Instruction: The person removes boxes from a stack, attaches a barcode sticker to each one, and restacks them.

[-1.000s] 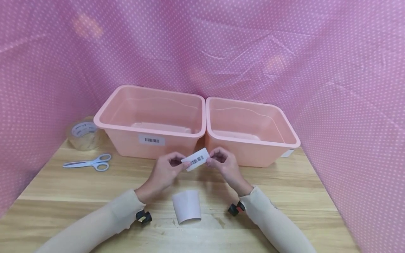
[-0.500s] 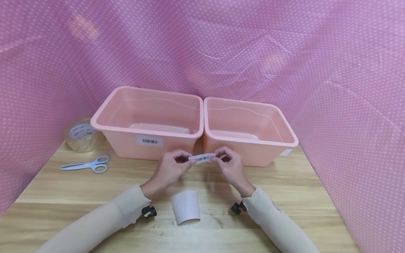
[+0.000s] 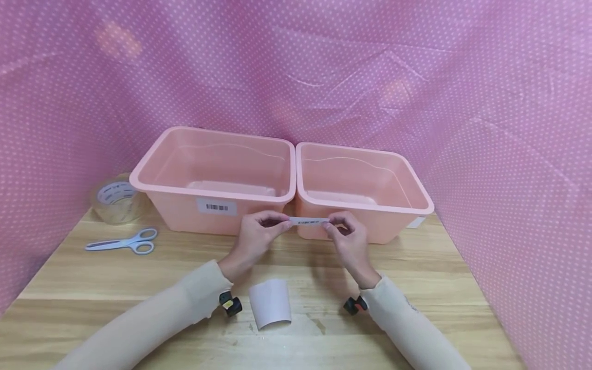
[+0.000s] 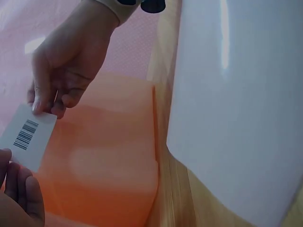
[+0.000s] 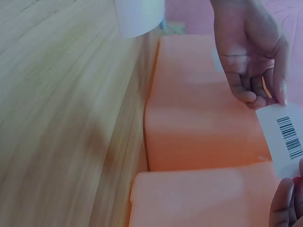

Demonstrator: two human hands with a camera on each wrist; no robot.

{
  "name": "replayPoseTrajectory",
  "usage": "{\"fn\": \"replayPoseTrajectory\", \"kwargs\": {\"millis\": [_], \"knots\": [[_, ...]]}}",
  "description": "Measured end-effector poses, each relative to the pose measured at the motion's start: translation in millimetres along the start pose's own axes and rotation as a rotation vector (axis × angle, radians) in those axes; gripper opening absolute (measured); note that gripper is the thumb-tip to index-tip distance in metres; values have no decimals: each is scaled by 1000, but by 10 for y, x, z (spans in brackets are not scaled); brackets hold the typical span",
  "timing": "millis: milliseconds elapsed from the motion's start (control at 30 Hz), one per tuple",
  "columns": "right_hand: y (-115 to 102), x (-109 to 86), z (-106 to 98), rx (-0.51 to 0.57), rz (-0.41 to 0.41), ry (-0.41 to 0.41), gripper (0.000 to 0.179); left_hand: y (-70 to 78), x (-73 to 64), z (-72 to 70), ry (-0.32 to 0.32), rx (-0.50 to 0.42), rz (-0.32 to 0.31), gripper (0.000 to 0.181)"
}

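Pink dotted cloth (image 3: 296,72) draped behind and along both sides, with pale wood-grain table (image 3: 416,303) below. Near the back of the table, left bin (image 3: 185,216) and right bin (image 3: 379,226), both pink, set side by side with rims nearly meeting. Fixed to the left bin's front wall, one stuck label (image 3: 217,206) with a barcode; on the right bin's far side, a white tag (image 3: 416,222), too oblique to read.

Off to the left, clear tape roll (image 3: 116,210) beside the left bin, then blue scissors (image 3: 122,245) closed on the table. Nearer the front, between the forearms, curved white sheet (image 3: 270,303) lying on the table.

Held up in front of the right bin's near left corner, white barcode label (image 3: 309,221), tilted and looking narrow from above, but showing its full printed face in both wrist views. Gripped at one end by left hand (image 3: 259,231), at the other by right hand (image 3: 348,239), in thumb-and-finger pinches. Contact with the bin, impossible to tell.

Probably at the lining-up step, not yet at pressing down. For the next move, likely needed: both hands moving together, ends level, print facing outward, light tension to avoid buckling.
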State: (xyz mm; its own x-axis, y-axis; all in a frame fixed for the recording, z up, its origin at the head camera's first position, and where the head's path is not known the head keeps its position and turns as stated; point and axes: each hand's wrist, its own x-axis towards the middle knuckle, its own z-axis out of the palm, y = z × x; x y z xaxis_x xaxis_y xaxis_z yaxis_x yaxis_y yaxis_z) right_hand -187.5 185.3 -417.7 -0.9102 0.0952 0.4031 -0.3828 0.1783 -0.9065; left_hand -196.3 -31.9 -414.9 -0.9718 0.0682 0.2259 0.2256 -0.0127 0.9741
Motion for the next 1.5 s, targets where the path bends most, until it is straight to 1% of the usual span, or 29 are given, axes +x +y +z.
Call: {"fn": "replayPoseTrajectory", "kwargs": {"millis": [100, 200, 367, 500, 600, 700, 767, 933, 1000, 1167, 1267, 1333, 1500], "knots": [[12, -3, -67, 10, 15, 16, 10, 6, 14, 73, 0, -7, -4, 16], [32, -13, -136, 15, 12, 37, 9, 7, 22, 153, 1, 9, 6, 13], [71, -42, -222, 16, -17, 88, 10, -22, 27, 275, 11, 39, 24, 12], [102, -51, -298, 10, -63, 128, 17, -26, 30, 385, 23, 58, 22, 10], [133, -51, -375, 0, -84, 153, 18, -31, 38, 470, 15, 56, 23, 10], [155, -52, -450, -7, -86, 174, 14, -45, 53, 555, -3, 55, 36, 10], [172, -48, -497, -17, -82, 185, 13, -56, 65, 610, -12, 59, 43, 10], [202, -40, -593, -49, -71, 211, 11, -100, 97, 730, -17, 91, 9, 8], [212, -33, -626, -53, -57, 222, 10, -114, 116, 775, -13, 108, 5, 8], [232, -9, -708, -58, -22, 251, 9, -102, 158, 899, -15, 133, 42, 9], [238, 0, -747, -70, -15, 262, 9, -103, 180, 979, -23, 142, 60, 9], [246, 2, -768, -75, -14, 268, 9, -111, 193, 1029, -25, 146, 66, 9], [292, 12, -822, -64, -13, 292, 10, -125, 218, 1129, -7, 157, 71, 9]]}}
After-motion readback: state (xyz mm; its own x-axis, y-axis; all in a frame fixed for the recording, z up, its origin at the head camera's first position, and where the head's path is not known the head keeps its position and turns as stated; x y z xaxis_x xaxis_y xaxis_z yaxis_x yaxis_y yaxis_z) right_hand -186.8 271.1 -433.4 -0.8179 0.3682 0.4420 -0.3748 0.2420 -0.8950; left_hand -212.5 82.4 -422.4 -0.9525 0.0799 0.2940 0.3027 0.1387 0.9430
